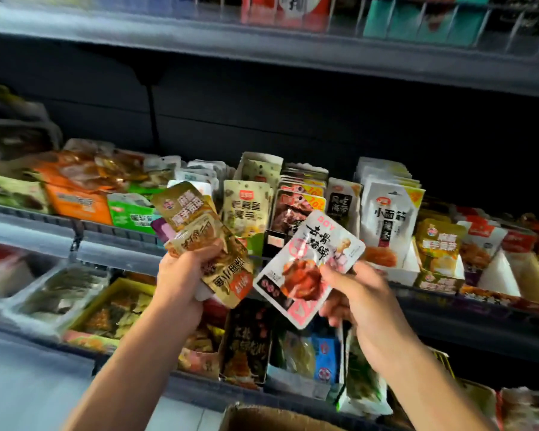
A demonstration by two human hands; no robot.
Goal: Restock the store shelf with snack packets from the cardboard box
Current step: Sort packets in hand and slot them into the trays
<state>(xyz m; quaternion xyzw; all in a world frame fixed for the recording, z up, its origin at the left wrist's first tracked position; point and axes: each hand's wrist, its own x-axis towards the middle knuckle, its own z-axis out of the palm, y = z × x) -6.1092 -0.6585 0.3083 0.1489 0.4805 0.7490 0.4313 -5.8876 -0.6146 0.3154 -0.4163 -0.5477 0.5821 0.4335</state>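
Left hand (181,275): a fan of glossy gold foil snack packets (199,231) is gripped | Right hand (360,293): a flat white-and-pink plastic packet (308,265) is pinched at its lower edge, long axis tilted up-left | Target: middle shelf rows of upright packets (296,194) lie just beyond it, nearer the right hand | Brown cardboard box (262,418): seen at the bottom edge, below both forearms.

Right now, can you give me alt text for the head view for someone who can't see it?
In front of a stocked store shelf, the left hand grips several gold snack packets while the right hand pinches one white and pink packet by its edge. A corner of the cardboard box shows at the bottom.
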